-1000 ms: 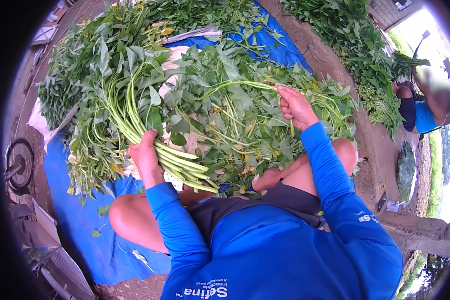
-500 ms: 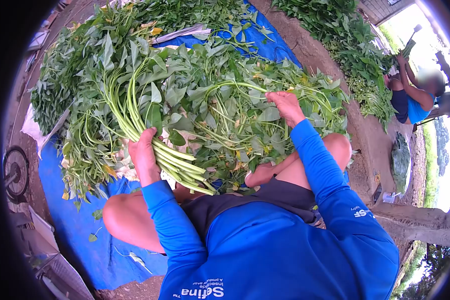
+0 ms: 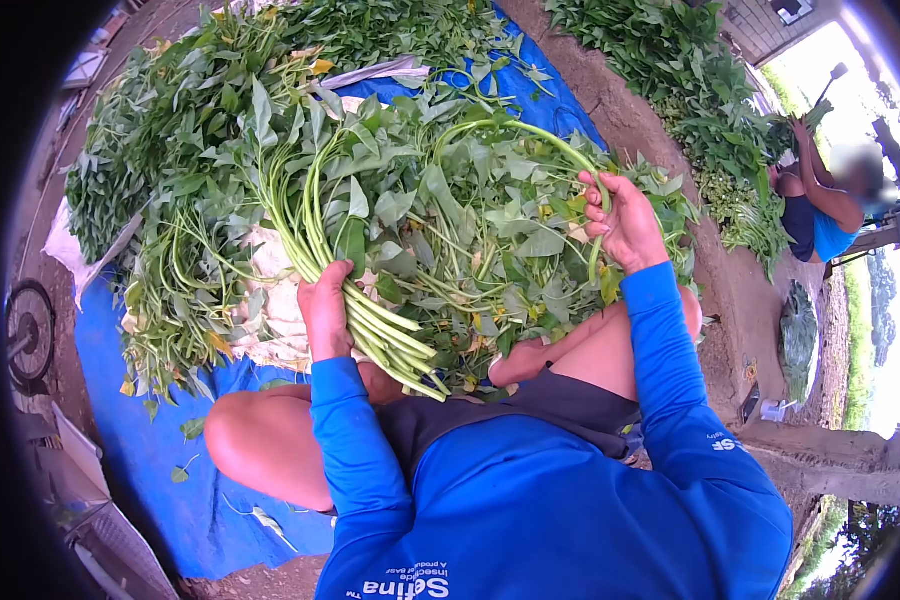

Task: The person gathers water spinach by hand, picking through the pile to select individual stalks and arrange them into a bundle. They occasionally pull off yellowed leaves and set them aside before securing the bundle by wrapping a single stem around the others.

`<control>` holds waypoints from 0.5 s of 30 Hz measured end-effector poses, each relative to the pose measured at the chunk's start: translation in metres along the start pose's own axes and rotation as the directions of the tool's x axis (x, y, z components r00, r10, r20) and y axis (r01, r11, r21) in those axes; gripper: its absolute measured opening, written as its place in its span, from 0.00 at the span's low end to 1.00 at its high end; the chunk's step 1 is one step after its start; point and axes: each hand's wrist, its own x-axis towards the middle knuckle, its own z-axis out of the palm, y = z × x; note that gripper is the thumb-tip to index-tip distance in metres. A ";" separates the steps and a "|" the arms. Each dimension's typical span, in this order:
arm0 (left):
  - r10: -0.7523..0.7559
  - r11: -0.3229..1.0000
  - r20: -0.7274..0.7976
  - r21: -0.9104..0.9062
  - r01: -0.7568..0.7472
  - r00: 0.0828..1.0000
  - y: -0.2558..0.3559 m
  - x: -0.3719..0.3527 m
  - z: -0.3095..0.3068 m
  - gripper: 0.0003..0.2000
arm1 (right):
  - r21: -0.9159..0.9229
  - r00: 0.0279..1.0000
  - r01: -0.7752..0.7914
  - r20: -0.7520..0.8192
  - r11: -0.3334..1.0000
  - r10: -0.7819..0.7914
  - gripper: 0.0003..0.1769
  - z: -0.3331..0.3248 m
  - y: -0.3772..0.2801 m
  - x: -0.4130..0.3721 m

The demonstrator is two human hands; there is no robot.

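Note:
My left hand [image 3: 324,308] is closed around a bunch of water spinach [image 3: 392,345]. Its cut stem ends point toward my lap, and its leafy tops lean away over the pile. To the right, my right hand [image 3: 625,222] grips a single water spinach stem [image 3: 540,132] between thumb and fingers. That stem arches up and over to the left, and its lower end hangs below the fingers. Beneath both hands spreads a heap of loose water spinach [image 3: 530,245] with some yellowed leaves.
A blue tarp [image 3: 160,470] lies under the greens. Pale sacking [image 3: 275,290] shows beside the left hand. More leafy bundles [image 3: 660,80] lie along the concrete at upper right, where another person [image 3: 820,200] sits holding greens. A wheel [image 3: 32,335] stands at far left.
My right hand has moved up and to the right, lifting the stem higher out of the heap. My left hand has shifted right with the bunch still in it.

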 end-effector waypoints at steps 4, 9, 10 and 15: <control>-0.056 0.998 0.054 0.018 0.055 0.997 -0.039 0.010 0.019 0.12 | 0.247 0.976 0.085 0.173 0.965 -0.131 0.21 -0.002 -0.006 -0.008; -0.082 0.996 0.043 -0.029 0.083 0.996 -0.080 0.020 0.028 0.13 | 0.406 0.994 0.043 -0.107 0.913 0.001 0.18 -0.033 0.048 0.029; -0.108 0.994 0.058 -0.005 0.109 0.992 -0.081 0.020 0.028 0.13 | 0.391 0.967 -0.045 -0.215 0.919 0.139 0.17 -0.035 0.057 0.031; -0.138 0.990 0.045 -0.008 0.138 0.989 -0.082 0.021 0.029 0.14 | 0.476 0.980 -0.031 -0.158 0.879 0.121 0.16 -0.039 0.079 0.010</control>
